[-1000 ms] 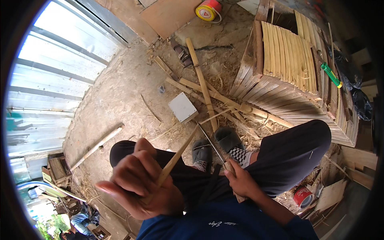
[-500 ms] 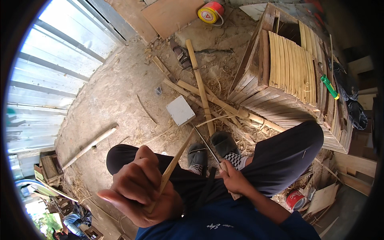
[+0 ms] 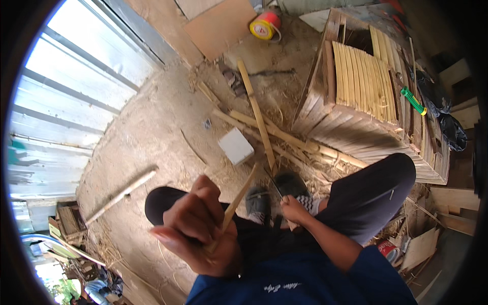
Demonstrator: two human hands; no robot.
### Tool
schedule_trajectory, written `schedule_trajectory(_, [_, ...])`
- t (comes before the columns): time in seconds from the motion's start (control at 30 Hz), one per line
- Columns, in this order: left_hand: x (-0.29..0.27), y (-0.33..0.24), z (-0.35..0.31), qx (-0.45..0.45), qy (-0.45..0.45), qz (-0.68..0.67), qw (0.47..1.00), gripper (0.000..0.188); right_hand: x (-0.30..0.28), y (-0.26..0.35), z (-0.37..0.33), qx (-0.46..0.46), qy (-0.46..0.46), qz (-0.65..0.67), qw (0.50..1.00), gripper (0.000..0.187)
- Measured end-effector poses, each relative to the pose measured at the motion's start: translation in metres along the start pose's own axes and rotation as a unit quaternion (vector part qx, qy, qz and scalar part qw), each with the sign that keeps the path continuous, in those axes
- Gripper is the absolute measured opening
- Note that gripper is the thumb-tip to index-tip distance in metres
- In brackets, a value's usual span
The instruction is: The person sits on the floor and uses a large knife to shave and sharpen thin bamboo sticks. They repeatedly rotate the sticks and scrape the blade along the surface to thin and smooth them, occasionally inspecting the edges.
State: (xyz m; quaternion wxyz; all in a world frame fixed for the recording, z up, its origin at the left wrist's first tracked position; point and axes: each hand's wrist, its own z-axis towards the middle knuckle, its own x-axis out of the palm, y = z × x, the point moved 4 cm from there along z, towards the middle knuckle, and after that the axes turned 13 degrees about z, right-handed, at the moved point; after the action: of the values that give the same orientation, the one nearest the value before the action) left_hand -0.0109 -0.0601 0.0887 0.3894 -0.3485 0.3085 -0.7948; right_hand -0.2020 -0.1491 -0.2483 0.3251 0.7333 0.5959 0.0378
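My left hand (image 3: 201, 231) is raised close to the camera and is closed around a thin bamboo strip (image 3: 239, 195) that slants up to the right. My right hand (image 3: 295, 211) is lower, between my knees, gripping the handle of a knife (image 3: 277, 190) whose narrow blade points up toward the strip's tip. Both hands sit above my dark trousers and grey shoes (image 3: 259, 203). The lower end of the strip is hidden inside my left fist.
Split bamboo poles (image 3: 256, 119) and shavings lie on the dirt floor by a white block (image 3: 236, 146). A stack of bamboo slats (image 3: 363, 81) stands at the right, with a green-handled tool (image 3: 413, 100) on it. A yellow and red spool (image 3: 265, 28) sits at the top. Corrugated metal wall (image 3: 56, 101) at the left.
My left hand has pulled the strip up and closer to the camera. My right hand with the knife has dropped lower between my knees, so the blade is now away from the strip.
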Motion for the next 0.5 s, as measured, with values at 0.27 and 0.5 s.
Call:
schedule_trajectory(0.27, [-0.014, -0.003, -0.006, 0.003, 0.005, 0.014, 1.0, 0.062, -0.044, 0.017, -0.068, 0.077, 0.116, 0.327, 0.935, 0.046])
schedule_trajectory(0.5, [-0.053, 0.003, 0.004, 0.01, -0.044, -0.018, 0.999, 0.066, -0.06, 0.027, -0.115, 0.097, 0.176, 0.292, 0.935, 0.048])
